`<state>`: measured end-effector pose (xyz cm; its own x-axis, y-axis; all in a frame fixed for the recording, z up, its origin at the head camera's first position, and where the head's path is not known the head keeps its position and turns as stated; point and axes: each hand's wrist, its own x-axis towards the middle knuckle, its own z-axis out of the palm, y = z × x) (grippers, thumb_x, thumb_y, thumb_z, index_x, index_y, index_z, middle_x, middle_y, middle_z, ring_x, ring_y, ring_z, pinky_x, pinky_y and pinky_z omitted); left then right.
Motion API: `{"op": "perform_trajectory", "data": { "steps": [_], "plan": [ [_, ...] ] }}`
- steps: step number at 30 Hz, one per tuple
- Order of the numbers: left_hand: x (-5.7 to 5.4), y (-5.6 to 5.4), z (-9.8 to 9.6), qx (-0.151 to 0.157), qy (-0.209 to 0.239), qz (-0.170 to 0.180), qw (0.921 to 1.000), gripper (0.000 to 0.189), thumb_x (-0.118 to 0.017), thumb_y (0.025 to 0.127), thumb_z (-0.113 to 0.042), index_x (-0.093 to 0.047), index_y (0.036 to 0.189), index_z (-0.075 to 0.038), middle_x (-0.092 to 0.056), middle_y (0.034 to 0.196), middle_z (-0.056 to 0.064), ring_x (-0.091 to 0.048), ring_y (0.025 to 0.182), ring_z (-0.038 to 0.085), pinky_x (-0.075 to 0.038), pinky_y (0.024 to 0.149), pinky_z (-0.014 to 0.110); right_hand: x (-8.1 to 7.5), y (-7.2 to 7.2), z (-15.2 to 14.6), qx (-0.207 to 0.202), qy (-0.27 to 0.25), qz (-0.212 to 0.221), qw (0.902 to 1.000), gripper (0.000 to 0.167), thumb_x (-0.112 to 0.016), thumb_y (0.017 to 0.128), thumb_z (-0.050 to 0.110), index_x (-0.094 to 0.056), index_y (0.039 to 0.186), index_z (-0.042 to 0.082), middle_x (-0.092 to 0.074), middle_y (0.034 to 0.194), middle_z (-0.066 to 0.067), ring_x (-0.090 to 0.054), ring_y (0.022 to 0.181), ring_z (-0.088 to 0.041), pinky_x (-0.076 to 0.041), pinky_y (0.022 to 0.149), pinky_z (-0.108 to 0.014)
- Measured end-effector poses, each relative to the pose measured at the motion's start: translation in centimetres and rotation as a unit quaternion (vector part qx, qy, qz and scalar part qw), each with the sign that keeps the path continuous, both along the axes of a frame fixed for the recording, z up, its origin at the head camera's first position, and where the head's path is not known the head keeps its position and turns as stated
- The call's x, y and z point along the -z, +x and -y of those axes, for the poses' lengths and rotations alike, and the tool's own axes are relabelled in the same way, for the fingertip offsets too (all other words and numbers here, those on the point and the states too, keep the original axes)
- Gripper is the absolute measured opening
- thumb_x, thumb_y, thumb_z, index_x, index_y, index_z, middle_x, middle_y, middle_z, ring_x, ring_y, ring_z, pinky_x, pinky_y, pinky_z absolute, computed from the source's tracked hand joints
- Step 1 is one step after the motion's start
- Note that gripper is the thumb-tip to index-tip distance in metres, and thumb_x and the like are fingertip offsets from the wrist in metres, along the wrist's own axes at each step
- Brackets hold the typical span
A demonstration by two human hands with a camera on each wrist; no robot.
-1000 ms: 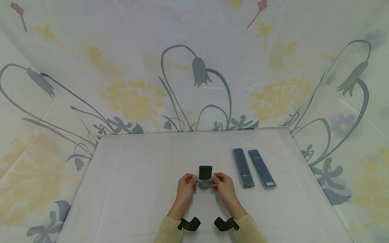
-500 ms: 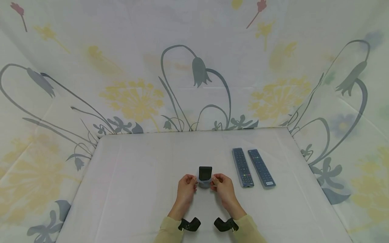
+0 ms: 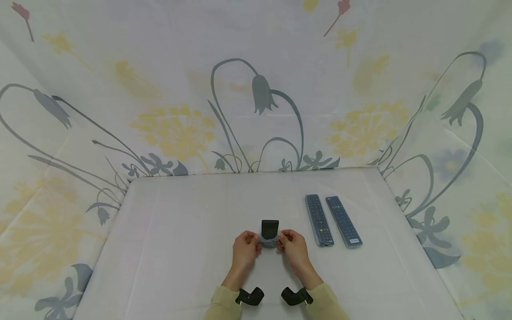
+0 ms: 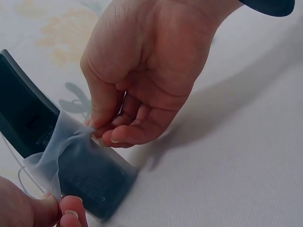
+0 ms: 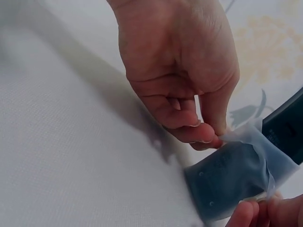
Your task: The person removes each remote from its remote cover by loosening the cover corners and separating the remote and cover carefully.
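Note:
A dark remote control [image 3: 270, 228] stands tilted up between both hands, its printed back showing in the left wrist view. Its lower part [image 4: 97, 177] lies inside a translucent protective sleeve [image 5: 277, 158], with that end at the white table. The sleeve's mouth is bunched and creased partway along the remote. My left hand [image 3: 245, 250] pinches one side of the sleeve's edge between thumb and index finger. On the opposite side my right hand [image 3: 295, 250] pinches the edge the same way. The remote's upper part [image 4: 26, 106] sticks out bare.
Two more remote controls, a left one [image 3: 319, 220] and a right one [image 3: 344, 221], lie buttons up to the right of the hands. White cloth covers the table [image 3: 176, 240]. Flower-printed fabric [image 3: 172, 89] rises behind it and along both sides.
The remote's top sits slightly lower in the head view, and less of it shows below the sleeve's edge. Both hands keep their pinch and have shifted a little toward the person.

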<state>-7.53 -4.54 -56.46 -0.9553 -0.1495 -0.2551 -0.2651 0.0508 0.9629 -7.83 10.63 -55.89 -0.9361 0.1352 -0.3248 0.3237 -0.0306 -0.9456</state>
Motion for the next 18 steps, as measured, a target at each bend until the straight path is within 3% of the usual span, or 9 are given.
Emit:
{"op": "perform_trajectory", "data": {
  "steps": [8,18],
  "plan": [
    [0.29,-0.06,0.08,0.007,-0.046,-0.006,0.9989,0.007,-0.062,0.097,-0.002,-0.063,0.091,0.002,-0.066,0.076,0.009,-0.062,0.056,0.013,-0.051,0.053,0.026,0.41,0.12,0.14,-0.002,0.054,-0.009,0.9985,0.012,-0.056,0.099,-0.001,-0.061,0.103,-0.011,-0.063,0.079,-0.01,-0.06,0.067,-0.014,-0.052,0.059,-0.025],
    [0.33,-0.05,0.21,0.016,-0.1,-0.016,0.9947,0.008,-0.065,0.095,-0.003,-0.064,0.087,-0.001,-0.066,0.071,0.005,-0.064,0.054,0.015,-0.05,0.051,0.026,0.91,0.24,0.17,-0.004,0.158,-0.037,0.9867,0.008,-0.062,0.096,0.001,-0.067,0.095,-0.006,-0.064,0.07,-0.005,-0.06,0.061,-0.014,-0.047,0.055,-0.024]
  ]
}}
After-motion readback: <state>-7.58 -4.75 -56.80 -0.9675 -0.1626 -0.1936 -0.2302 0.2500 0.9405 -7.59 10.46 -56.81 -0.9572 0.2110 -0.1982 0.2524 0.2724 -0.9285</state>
